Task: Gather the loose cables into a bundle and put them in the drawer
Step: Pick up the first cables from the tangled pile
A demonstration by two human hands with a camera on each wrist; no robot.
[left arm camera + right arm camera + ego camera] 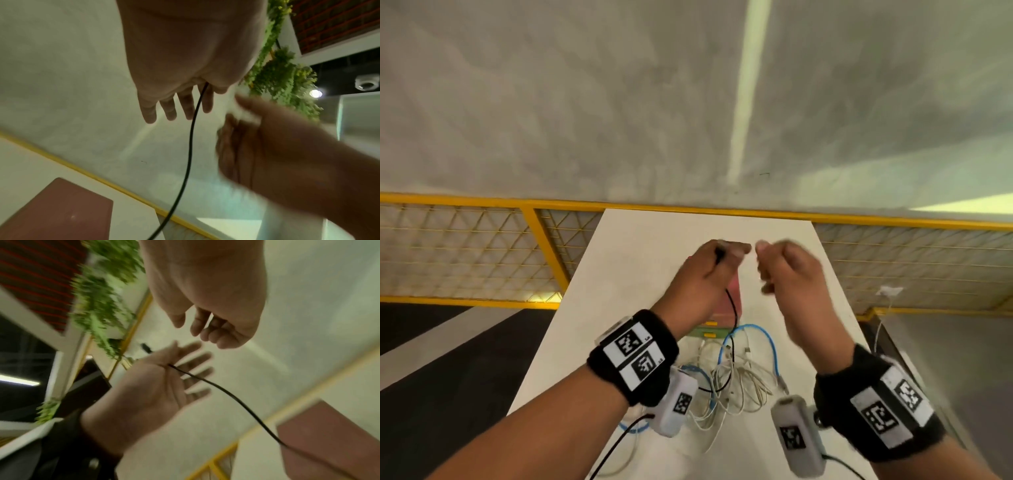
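**Over the white table, one black lead up, the rest still in a heap**

Across the middle of the head view runs the white table [599,308], with a pinkish box [732,298] on it; I take that for the drawer unit, though no drawer shows as open.

At lower centre lies the tangle of cables [736,380]: several white ones I cannot count, and at least one blue cable [770,342].

Above it the left hand [705,274] pinches one black cable [732,308] between thumb and forefinger near its plug, other fingers straight. It hangs down into the heap.

Right hand [787,274], blurred, holds nothing, fingers loosely curled.

Risks, as I judge: pulled higher, the black lead may snag and drag the tangle toward the table edge, or slip from so light a pinch.
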